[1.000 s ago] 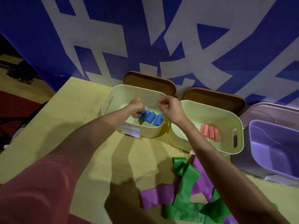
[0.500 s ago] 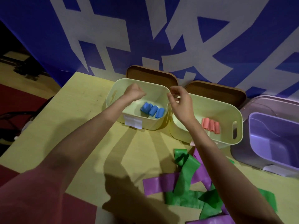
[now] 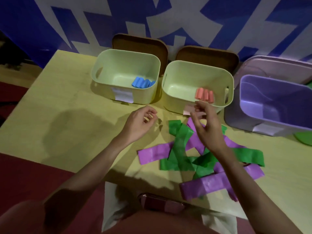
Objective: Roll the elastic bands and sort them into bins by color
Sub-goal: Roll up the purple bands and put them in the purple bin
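Loose on the yellow table (image 3: pixel 67 119), in front of the bins: a tangled heap of flat bands, green bands (image 3: pixel 180 149) crossed over purple bands (image 3: pixel 152 153). Long axes every way: one green strip running from near the right-hand pale bin down toward the near edge, one purple strip lying left to right under it, another purple strip (image 3: pixel 207 184) nearest the viewer, angled slightly up to the right. None of these rolled.

Left pale green bin (image 3: pixel 101 81): blue rolls (image 3: pixel 141 82) side by side on the floor against the near right wall, axes pointing roughly away from the viewer; the rightmost partly hidden behind the bin rim. Right pale green bin (image 3: pixel 170 92): salmon rolls (image 3: pixel 204 95) in a row near the front right, axes likewise pointing away. Exact counts hard to make out. Purple bin (image 3: pixel 243 98) further right, cut off by the frame edge.

Left hand (image 3: pixel 140 123) above the table just in front of the bins, fingers loosely curled, holding nothing. Right hand (image 3: pixel 206 125) over the heap, fingers loosely bent, blurred; nothing seen between them. Whether it touches the bands: cannot tell.

Brown lids (image 3: pixel 140 43) propped behind the two pale bins. White labels (image 3: pixel 123 96) on bin fronts, text unreadable. Dark phone (image 3: pixel 160 204) at the near edge, partly hidden by clothing.
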`<state>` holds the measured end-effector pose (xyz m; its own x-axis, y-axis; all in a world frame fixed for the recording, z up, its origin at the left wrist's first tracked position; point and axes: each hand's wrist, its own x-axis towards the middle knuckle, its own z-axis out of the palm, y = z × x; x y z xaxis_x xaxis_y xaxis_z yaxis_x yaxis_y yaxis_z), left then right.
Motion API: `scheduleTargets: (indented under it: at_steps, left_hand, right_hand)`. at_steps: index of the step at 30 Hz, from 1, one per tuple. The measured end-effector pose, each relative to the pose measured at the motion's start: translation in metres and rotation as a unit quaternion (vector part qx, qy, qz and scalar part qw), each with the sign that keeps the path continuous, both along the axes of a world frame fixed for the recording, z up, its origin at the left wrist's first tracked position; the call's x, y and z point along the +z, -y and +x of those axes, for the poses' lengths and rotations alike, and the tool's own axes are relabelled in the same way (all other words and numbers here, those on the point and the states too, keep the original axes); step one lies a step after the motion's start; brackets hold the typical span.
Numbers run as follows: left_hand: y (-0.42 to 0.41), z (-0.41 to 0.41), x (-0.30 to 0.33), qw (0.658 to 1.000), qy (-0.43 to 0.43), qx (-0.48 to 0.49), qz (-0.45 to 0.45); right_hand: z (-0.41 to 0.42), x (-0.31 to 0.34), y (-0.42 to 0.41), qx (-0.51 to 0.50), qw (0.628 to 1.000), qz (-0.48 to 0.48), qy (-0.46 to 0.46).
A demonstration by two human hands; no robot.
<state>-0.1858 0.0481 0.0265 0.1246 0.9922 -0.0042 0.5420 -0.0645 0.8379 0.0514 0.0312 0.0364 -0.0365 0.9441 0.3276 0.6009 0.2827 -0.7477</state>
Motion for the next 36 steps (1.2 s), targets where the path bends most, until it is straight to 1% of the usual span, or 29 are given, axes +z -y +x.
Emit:
scheduleTargets:
  at_steps: [5, 8, 11, 13, 15, 19, 21, 24, 27, 31, 34, 36]
  left_hand:
    - [0.024, 0.018, -0.038, 1.000, -0.025, -0.010, -0.008]
    - [0.032, 0.029, -0.059, 1.000, -0.019, -0.011, 0.003]
    - [0.039, 0.042, -0.074, 0.999, -0.006, -0.014, 0.042]
    - [0.045, 0.048, -0.080, 0.996, -0.005, -0.020, 0.085]
    - [0.052, 0.053, -0.084, 0.991, -0.014, -0.047, 0.124]
    - [0.074, 0.057, -0.083, 0.986, -0.021, -0.067, 0.150]
    - [0.084, 0.057, -0.078, 0.987, -0.017, -0.067, 0.145]
    - [0.097, 0.056, -0.073, 0.985, -0.034, -0.082, 0.146]
    - [0.108, 0.054, -0.075, 0.985, -0.052, -0.089, 0.136]
    - [0.126, 0.055, -0.082, 0.984, -0.068, -0.109, 0.121]
    - [0.135, 0.060, -0.082, 0.982, -0.071, -0.122, 0.124]
    - [0.138, 0.063, -0.080, 0.981, -0.066, -0.122, 0.138]
  right_hand:
    - [0.029, -0.033, 0.031, -0.015, 1.000, -0.003, -0.011]
    - [0.040, -0.055, 0.047, -0.014, 1.000, -0.004, -0.009]
    - [0.041, -0.075, 0.063, 0.000, 1.000, 0.008, -0.011]
    - [0.039, -0.086, 0.073, 0.007, 0.999, 0.041, 0.010]
    - [0.037, -0.093, 0.085, 0.001, 0.997, 0.076, 0.025]
    - [0.040, -0.094, 0.111, -0.030, 0.994, 0.107, 0.013]
    - [0.044, -0.089, 0.125, -0.039, 0.994, 0.099, 0.012]
    - [0.051, -0.083, 0.143, -0.025, 0.995, 0.085, 0.046]
    - [0.058, -0.082, 0.159, 0.045, 0.994, 0.034, 0.096]
    - [0.056, -0.095, 0.180, 0.141, 0.970, -0.064, 0.186]
    - [0.047, -0.109, 0.190, 0.148, 0.967, -0.087, 0.186]
    - [0.045, -0.112, 0.193, 0.131, 0.972, -0.070, 0.180]
